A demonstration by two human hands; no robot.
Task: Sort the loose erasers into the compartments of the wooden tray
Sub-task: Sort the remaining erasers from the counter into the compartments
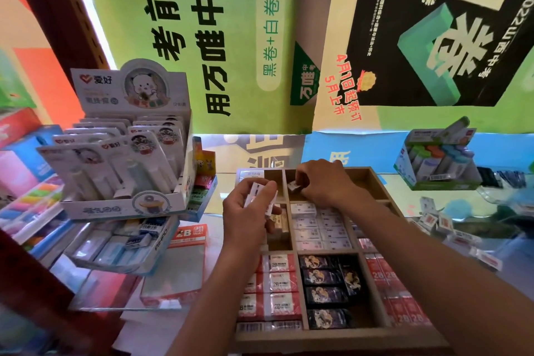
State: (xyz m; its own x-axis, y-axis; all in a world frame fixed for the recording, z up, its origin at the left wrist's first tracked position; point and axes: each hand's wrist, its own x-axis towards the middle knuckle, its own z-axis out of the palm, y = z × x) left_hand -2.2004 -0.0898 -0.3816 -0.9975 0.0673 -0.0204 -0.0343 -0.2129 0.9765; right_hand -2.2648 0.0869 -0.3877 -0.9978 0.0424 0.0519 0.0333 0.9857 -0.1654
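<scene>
Right hand: reaches into the wide compartment at the far edge of the wooden tray, thumb and fingers pinching a small white eraser low over the compartment floor; whether the eraser touches the wood cannot be told.
Left hand: raised over the tray's far left part, fingers closed around a small stack of white wrapped erasers.
Tray, far left corner: one white eraser lies in the small corner compartment; the narrow compartment beside it looks bare, though shadow makes this uncertain.
Tray, middle row: white erasers with pale print are packed flat in rows in the centre compartment; a cream eraser sits in the compartment to their left, partly hidden by the left hand.
Tray, near row: red-and-white 2B erasers fill the left compartment, black patterned erasers the centre one, and red 2B erasers the right one.
Counter, right of the tray: loose red-and-white erasers lie scattered on the glass.
Counter, left of the tray: a white display box of carded stationery stands over an open box of blue-and-white erasers, with a red 2B box just beside it.
</scene>
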